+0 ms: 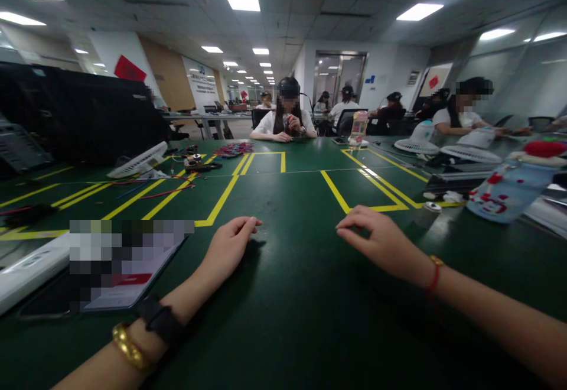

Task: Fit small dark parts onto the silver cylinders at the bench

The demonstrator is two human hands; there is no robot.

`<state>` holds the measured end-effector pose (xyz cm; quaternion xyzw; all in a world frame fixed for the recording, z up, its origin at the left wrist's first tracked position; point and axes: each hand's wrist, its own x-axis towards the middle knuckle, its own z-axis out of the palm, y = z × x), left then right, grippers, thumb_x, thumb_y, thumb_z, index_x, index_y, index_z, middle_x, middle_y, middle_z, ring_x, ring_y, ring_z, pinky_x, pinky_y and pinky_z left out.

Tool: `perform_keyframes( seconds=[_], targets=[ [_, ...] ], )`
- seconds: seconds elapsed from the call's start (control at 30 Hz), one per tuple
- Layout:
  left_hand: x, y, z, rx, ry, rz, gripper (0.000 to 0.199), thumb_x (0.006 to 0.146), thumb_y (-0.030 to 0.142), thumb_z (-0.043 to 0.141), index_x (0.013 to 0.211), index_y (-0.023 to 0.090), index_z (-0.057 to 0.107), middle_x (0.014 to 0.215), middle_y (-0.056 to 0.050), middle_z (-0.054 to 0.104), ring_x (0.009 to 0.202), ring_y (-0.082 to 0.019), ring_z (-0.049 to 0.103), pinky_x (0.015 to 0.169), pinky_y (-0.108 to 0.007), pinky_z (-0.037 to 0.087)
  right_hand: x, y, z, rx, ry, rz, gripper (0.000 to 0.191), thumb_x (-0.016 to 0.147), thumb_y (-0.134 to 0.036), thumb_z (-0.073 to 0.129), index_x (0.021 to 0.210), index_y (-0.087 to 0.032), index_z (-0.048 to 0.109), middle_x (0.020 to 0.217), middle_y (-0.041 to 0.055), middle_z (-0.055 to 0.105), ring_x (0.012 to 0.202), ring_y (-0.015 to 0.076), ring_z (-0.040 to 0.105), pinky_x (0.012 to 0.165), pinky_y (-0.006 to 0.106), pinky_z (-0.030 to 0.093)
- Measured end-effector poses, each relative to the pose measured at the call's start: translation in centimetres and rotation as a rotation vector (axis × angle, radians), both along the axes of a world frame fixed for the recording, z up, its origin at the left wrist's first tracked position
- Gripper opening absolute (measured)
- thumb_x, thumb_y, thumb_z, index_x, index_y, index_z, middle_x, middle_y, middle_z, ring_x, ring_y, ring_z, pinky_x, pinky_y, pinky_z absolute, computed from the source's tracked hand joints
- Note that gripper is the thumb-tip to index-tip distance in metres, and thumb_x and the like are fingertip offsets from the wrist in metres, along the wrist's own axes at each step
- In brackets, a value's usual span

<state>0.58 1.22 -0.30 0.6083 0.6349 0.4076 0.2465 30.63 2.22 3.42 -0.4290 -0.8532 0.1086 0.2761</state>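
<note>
My left hand (233, 243) rests on the green table (292, 295), its fingers loosely curled and the thumb lying against them; I see nothing held. A dark watch-like band (159, 320) and a gold bracelet (129, 347) are on that wrist. To its left lies a tablet-like device (142, 289), its screen partly pixelated. My right hand (381, 239) is bent with thumb and fingertips close together, nothing visible between them. A red cord (434, 278) circles the right wrist. Beyond that hand stands a small can-like cylinder (429, 215).
Yellow tape (221, 201) marks the tabletop. A blue decorated bag-like item (509, 192) and small fans (416, 142) stand at right. Wires (233, 149), another fan (139, 161) and a black computer case (88, 112) are at left. A person (287, 115) sits opposite, near a bottle (358, 130).
</note>
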Motion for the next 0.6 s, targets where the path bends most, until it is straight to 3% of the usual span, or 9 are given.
perform_keyframes(
  seconds=[0.13,0.23,0.33,0.43,0.6],
  targets=[
    [0.0,0.1,0.0,0.007,0.009,-0.009,0.043,0.083,0.05,0.041,0.095,0.018,0.067,0.084,-0.005,0.066,0.076,-0.02,0.059,0.067,-0.03,0.044,7.5,4.8,2.6,0.188,-0.144,-0.392,0.026,0.078,-0.039,0.053,0.079,-0.018,0.068,0.089,0.0069,0.062,0.082,0.0187,0.054,0.075,0.033,0.039],
    [0.0,0.1,0.0,0.003,0.014,-0.011,0.043,0.083,0.05,0.042,0.094,0.018,0.068,0.083,-0.004,0.067,0.075,-0.02,0.06,0.068,-0.03,0.043,12.8,6.8,3.2,0.08,-0.15,-0.559,0.029,0.075,-0.04,0.056,0.084,-0.016,0.068,0.087,0.009,0.064,0.075,0.0185,0.054,0.07,0.032,0.038],
    [-0.1,0.1,0.0,0.003,0.022,-0.019,0.042,0.083,0.051,0.042,0.095,0.019,0.068,0.085,-0.004,0.067,0.076,-0.02,0.06,0.068,-0.03,0.043,16.0,7.4,2.9,-0.098,-0.086,-0.529,0.03,0.075,-0.039,0.056,0.087,-0.013,0.067,0.084,0.0108,0.065,0.074,0.0173,0.057,0.068,0.03,0.039],
    [-0.2,0.0,-0.1,0.008,0.023,-0.022,0.041,0.083,0.05,0.043,0.096,0.019,0.067,0.087,-0.004,0.068,0.077,-0.021,0.06,0.069,-0.031,0.043,17.4,7.6,2.5,-0.263,0.009,-0.437,0.025,0.074,-0.034,0.057,0.084,-0.013,0.067,0.088,0.0119,0.065,0.08,0.0175,0.058,0.073,0.028,0.04],
    [-0.2,0.0,-0.3,0.01,0.022,-0.023,0.041,0.082,0.051,0.044,0.095,0.02,0.067,0.086,-0.004,0.068,0.076,-0.02,0.06,0.069,-0.03,0.042,18.6,7.8,2.4,-0.307,0.119,-0.451,0.019,0.073,-0.029,0.058,0.081,-0.014,0.066,0.092,0.0127,0.065,0.081,0.0181,0.057,0.077,0.03,0.04]
  ],
)
